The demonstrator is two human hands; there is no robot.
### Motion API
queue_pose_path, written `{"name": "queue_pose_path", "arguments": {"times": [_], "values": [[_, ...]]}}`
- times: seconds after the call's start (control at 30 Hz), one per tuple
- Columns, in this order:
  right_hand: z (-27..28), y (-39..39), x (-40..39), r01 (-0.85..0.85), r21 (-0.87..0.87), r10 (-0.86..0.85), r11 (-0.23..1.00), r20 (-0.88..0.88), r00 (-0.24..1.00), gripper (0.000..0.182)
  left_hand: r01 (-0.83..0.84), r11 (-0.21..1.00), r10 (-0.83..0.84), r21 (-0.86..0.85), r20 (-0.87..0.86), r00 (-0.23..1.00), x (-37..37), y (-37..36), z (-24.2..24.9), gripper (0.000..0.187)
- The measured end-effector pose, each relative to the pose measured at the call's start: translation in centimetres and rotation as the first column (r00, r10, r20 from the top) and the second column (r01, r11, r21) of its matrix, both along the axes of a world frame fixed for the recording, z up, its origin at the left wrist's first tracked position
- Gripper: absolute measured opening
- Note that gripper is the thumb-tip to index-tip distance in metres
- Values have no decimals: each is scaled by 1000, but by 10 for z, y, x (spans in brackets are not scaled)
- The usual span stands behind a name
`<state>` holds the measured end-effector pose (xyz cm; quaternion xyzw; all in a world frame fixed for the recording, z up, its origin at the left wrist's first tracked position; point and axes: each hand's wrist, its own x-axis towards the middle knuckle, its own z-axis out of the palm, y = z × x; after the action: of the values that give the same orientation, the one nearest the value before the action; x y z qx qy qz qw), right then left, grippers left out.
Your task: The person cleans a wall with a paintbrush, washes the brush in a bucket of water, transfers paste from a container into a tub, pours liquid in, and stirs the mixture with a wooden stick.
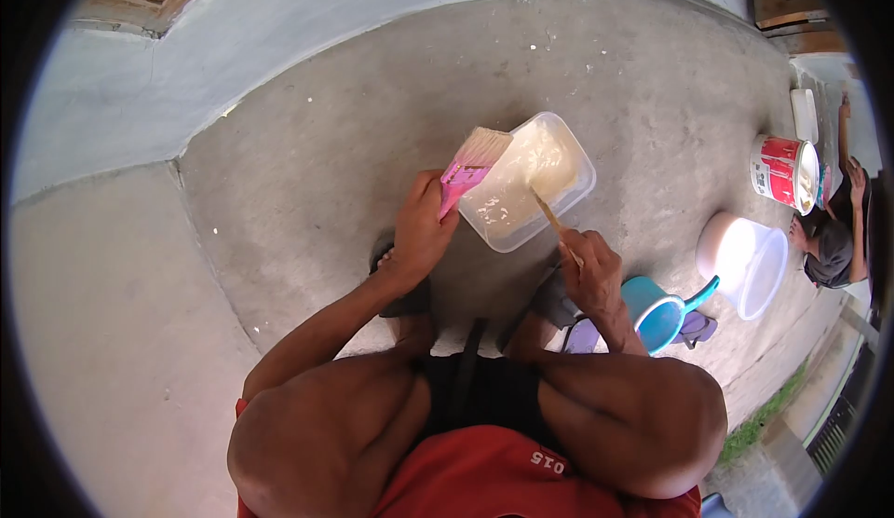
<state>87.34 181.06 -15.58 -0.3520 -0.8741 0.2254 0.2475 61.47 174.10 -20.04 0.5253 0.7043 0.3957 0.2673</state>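
Observation:
My left hand (426, 229) is closed round the pink handle of a wide paintbrush (473, 166), its pale bristles pointing up beside the tub's left rim. In my right hand (590, 271) is a thin wooden stick (549, 215), its far end dipping into cream-white paint (540, 164). That paint lies in a clear rectangular plastic tub (585, 183) on the concrete floor, in front of my feet. The stick's lower tip is hidden in the paint.
To the right stand a turquoise dipper (656, 318), a translucent bucket (745, 262) and a red-and-white paint pail (785, 173). Purple sandals (697, 329) lie by the dipper. Another person (833, 238) sits at the far right. A pale wall (307, 24) runs along the back left.

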Motion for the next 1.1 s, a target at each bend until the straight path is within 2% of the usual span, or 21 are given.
{"name": "queue_pose_path", "arguments": {"times": [0.17,0.23,0.27,0.4,0.5,0.57,0.6,0.67,0.7,0.8,0.87,0.93,0.97,1.0,1.07,1.1], "values": [[-6,7,-23,-72,-73,66,995,-81,994,21,11,1000,-11,1,5,1000,-2,1,-4,31],[-4,18,-11,76,-55,-76,996,5,997,23,18,1000,-18,0,-9,1000,-3,-3,-3,32],[-4,14,-8,76,-54,-76,996,6,997,23,22,1000,-22,-6,-10,1000,-3,-3,-3,32],[-6,-1,-11,-24,3,24,1000,-67,997,23,22,999,-22,35,-2,1000,-2,0,-7,32],[-8,12,-20,-53,-65,49,996,-60,997,22,25,1000,-25,-4,18,1000,-3,-1,-3,33],[-10,25,-11,81,10,-80,997,-6,997,22,21,1000,-21,-12,-3,1000,-4,-1,-4,33],[-10,19,-6,81,4,-81,997,-7,997,22,27,1000,-28,-14,-16,999,-4,-2,-3,33],[-6,7,4,35,-2,-35,999,42,999,22,18,1000,-18,0,-15,1000,-3,0,-4,33],[-8,0,0,-31,-6,31,1000,-33,999,22,14,1000,-13,8,-11,1000,-1,-1,-5,33],[-8,1,-24,-74,-22,73,997,-67,995,23,24,999,-25,-23,-5,1000,-1,1,-3,31],[-6,14,-21,-43,-55,40,998,-51,998,23,30,999,-30,-12,-28,999,-3,2,-1,32],[-7,21,-9,63,23,-63,998,-4,998,24,40,999,-40,-11,-48,998,-4,-2,0,32],[-6,15,-3,60,-7,-60,998,-6,998,23,30,1000,-30,-5,-43,999,-3,-1,-1,32],[-7,9,-2,57,-1,-57,998,-4,998,23,19,1000,-19,3,-37,999,-1,1,-1,33],[-8,-5,-8,-81,-11,80,997,-76,994,22,16,1000,-16,5,-21,1000,0,1,-2,33],[-8,-6,-15,-91,-34,89,995,-52,995,21,14,1000,-14,1,-11,1000,0,1,-2,33]]}}
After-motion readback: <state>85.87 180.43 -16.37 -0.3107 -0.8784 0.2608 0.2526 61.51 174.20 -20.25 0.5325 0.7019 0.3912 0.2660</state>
